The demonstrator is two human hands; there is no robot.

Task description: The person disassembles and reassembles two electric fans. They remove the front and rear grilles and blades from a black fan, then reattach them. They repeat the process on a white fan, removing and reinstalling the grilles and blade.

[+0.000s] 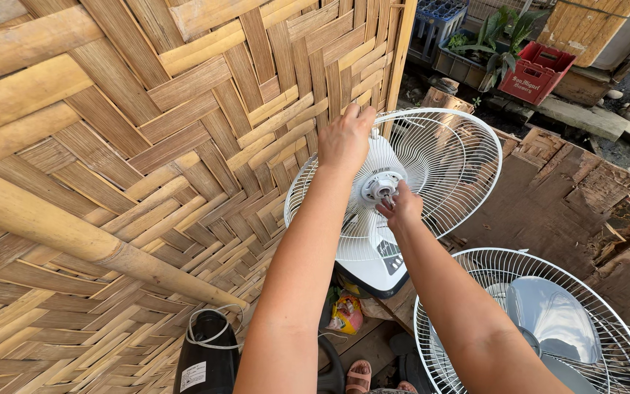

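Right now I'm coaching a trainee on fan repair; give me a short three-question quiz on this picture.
1. True or false: the left hand grips the top rim of the rear wire guard.
2. What does the right hand touch? A) the hub at the guard's centre B) the red crate C) the bamboo pole
3. Where do the grey blades lie?

Key: 1 true; 2 A; 3 in the second wire guard, lower right.
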